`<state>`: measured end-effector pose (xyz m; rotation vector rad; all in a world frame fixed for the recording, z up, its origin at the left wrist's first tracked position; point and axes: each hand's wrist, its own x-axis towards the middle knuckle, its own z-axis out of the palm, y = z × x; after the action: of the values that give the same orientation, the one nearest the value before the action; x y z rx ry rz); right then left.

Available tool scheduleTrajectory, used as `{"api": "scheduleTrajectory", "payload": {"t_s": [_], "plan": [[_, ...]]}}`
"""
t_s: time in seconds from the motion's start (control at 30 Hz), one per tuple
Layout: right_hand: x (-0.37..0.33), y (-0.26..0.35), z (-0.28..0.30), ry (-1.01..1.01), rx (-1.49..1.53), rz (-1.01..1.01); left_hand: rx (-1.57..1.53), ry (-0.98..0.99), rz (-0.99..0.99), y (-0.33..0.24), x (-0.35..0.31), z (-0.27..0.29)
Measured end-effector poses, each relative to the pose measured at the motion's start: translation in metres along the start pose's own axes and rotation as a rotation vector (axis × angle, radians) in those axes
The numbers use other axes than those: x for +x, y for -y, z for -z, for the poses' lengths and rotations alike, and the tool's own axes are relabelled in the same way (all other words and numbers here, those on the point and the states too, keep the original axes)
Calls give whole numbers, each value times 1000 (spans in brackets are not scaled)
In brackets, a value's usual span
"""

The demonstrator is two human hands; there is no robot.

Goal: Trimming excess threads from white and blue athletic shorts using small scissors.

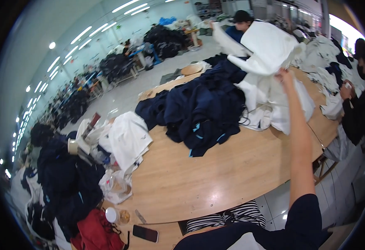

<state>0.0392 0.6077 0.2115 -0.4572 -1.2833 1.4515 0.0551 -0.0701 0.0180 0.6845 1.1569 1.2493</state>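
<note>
My right arm reaches far out over the table, and my right hand [285, 77] is closed on a white garment [270, 43]. Most of that garment is lifted and spread in the air, blurred at its edges, so its kind cannot be made out. Just below it, a heap of white garments [259, 118] lies on the wooden table [191, 183]. To the left of that heap spreads a big pile of navy garments [203, 106] with light blue trim. My left hand does not show.
A person in a cap [243, 18] is partly hidden behind the lifted garment; another in black [362, 98] is at the right. On the left are white garments [128, 135], a navy heap [63, 179], a red bag [99, 233], a jar [118, 215] and a phone [145, 233].
</note>
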Motion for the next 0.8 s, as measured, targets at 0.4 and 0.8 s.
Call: {"api": "scheduleTrajectory", "payload": {"t_s": [0.4,0.8], "plan": [[-292,-183,7,171,-1485,160,74,72,319,-8,24,7],[-295,-176,2,191,-1485,147,134,57,374,-2,16,0]]}}
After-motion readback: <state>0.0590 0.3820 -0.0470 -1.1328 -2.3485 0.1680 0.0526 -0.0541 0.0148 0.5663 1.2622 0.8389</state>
